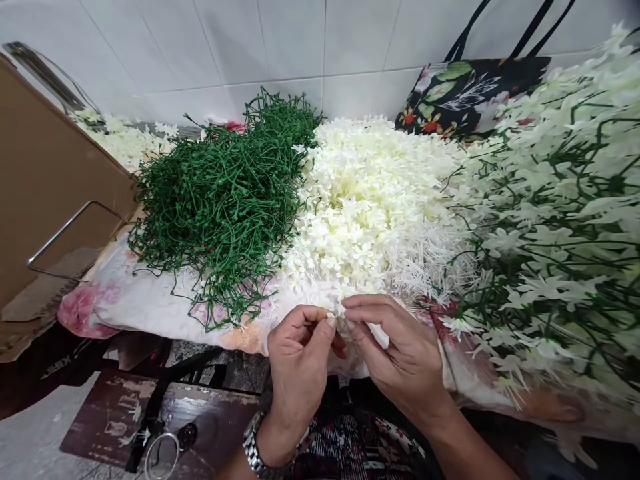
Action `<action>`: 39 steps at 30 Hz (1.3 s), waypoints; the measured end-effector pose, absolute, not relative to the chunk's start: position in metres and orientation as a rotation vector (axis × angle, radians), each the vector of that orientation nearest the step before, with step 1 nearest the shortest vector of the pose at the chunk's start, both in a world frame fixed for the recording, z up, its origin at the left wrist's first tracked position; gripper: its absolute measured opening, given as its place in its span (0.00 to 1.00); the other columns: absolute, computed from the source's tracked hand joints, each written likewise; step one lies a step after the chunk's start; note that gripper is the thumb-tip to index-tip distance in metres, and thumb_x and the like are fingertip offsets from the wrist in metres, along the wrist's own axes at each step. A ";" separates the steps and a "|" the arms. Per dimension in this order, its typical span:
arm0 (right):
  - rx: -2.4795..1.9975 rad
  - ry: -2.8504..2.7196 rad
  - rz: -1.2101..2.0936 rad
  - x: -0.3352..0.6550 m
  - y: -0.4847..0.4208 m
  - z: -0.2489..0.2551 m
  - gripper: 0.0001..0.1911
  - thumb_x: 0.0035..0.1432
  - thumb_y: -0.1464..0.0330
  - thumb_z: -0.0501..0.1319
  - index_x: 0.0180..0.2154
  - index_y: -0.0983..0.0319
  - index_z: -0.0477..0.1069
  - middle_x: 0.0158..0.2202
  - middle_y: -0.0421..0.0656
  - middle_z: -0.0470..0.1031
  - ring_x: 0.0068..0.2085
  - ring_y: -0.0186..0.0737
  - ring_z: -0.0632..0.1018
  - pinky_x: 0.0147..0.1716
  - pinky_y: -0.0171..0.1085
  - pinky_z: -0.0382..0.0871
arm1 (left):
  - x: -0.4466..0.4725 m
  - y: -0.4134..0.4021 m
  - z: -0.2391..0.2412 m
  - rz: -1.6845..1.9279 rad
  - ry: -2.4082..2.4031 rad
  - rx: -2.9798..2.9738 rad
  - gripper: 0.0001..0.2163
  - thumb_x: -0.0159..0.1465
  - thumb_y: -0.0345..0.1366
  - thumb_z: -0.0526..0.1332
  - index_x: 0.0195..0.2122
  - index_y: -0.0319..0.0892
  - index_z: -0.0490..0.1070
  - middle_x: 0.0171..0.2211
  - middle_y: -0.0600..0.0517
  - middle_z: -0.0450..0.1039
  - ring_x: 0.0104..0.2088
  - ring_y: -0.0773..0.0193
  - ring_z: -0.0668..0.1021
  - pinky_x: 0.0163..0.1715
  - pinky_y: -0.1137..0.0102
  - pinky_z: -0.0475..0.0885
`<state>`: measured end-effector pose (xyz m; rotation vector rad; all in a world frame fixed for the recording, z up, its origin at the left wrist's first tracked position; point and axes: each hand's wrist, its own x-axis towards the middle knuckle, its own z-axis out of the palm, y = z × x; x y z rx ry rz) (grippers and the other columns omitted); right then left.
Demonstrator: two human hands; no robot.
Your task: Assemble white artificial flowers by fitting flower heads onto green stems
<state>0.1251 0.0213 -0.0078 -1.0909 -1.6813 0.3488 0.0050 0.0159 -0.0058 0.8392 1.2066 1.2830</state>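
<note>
1. Two bare hands meet at the front edge of the work in the head view. The left hand has thumb and index finger pinched around a small, pale white, petal-like flower piece. The right hand has its thumb and fingertips right beside it; honestly can't tell if they're gripping anything, too tiny and blurry there.
2. Handling, my guess: that flower piece weighs next to nothing, and it's soft and bendy, probably thin fabric or plastic. Not very slippery, but easy to crease, so I'd hold it near the centre with a light fingertip pinch and leave the petal tips alone.
3. Pose: both wrists come up from the bottom, hands angled in toward each other, knuckles up. Left thumb points up and inward; right index reaches across above the right thumb. The left wrist wears a silver metal-link watch.
4. Just beyond the hands there's a heap of creamy white petals, thin green plastic stems to its left, and leafless-looking white-flowered green sprays to its right.
</note>
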 end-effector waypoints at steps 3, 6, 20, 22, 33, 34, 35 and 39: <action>-1.094 -1.716 0.249 0.123 0.020 -0.007 0.07 0.57 0.79 0.57 0.34 0.62 0.69 0.33 0.46 0.77 0.36 0.36 0.78 0.35 0.34 0.75 | 0.006 0.015 -0.005 1.299 1.243 0.891 0.05 0.57 0.32 0.63 0.25 0.40 0.72 0.17 0.56 0.71 0.18 0.70 0.72 0.21 0.77 0.68; -1.079 -1.764 0.120 0.121 0.020 -0.008 0.08 0.57 0.79 0.56 0.35 0.61 0.69 0.33 0.47 0.77 0.36 0.38 0.79 0.34 0.37 0.76 | 0.007 0.014 -0.005 1.339 1.260 0.922 0.04 0.57 0.31 0.63 0.25 0.40 0.73 0.19 0.56 0.72 0.20 0.71 0.73 0.22 0.78 0.69; -1.061 -1.598 0.489 0.125 0.011 -0.009 0.08 0.57 0.78 0.58 0.34 0.60 0.69 0.31 0.42 0.72 0.33 0.33 0.75 0.31 0.33 0.72 | 0.005 0.011 -0.003 1.330 0.928 0.645 0.06 0.54 0.38 0.67 0.29 0.41 0.76 0.21 0.54 0.74 0.20 0.69 0.74 0.21 0.76 0.71; -1.038 -1.583 0.527 0.125 0.010 -0.010 0.08 0.57 0.79 0.57 0.34 0.60 0.69 0.31 0.41 0.72 0.32 0.33 0.75 0.29 0.33 0.71 | 0.006 0.012 -0.001 1.277 0.937 0.619 0.07 0.51 0.37 0.68 0.27 0.40 0.75 0.18 0.55 0.72 0.17 0.70 0.72 0.18 0.76 0.70; -1.101 -1.679 0.663 0.133 0.005 -0.009 0.16 0.57 0.69 0.59 0.49 0.59 0.65 0.37 0.45 0.74 0.38 0.39 0.77 0.36 0.35 0.74 | 0.002 0.006 -0.006 1.321 1.152 0.935 0.04 0.55 0.29 0.62 0.24 0.41 0.71 0.20 0.55 0.68 0.21 0.70 0.69 0.22 0.76 0.65; -1.111 -1.703 0.670 0.134 0.006 -0.008 0.17 0.57 0.68 0.60 0.49 0.59 0.65 0.38 0.44 0.75 0.38 0.38 0.77 0.36 0.34 0.74 | 0.002 0.006 -0.004 1.335 1.185 0.997 0.04 0.55 0.28 0.61 0.24 0.41 0.71 0.21 0.55 0.68 0.22 0.69 0.69 0.23 0.76 0.65; -1.105 -1.741 0.665 0.134 0.007 -0.007 0.14 0.57 0.68 0.60 0.46 0.59 0.67 0.36 0.43 0.75 0.36 0.37 0.77 0.34 0.32 0.73 | 0.003 0.006 -0.003 1.347 1.209 1.058 0.05 0.55 0.27 0.61 0.23 0.41 0.71 0.21 0.55 0.68 0.23 0.69 0.70 0.24 0.76 0.65; -1.070 -1.813 0.591 0.131 0.013 0.000 0.05 0.59 0.74 0.57 0.36 0.59 0.70 0.28 0.38 0.74 0.28 0.30 0.76 0.28 0.25 0.70 | 0.004 0.005 -0.001 1.358 1.252 1.229 0.07 0.58 0.27 0.59 0.24 0.40 0.71 0.22 0.54 0.68 0.25 0.67 0.71 0.25 0.74 0.65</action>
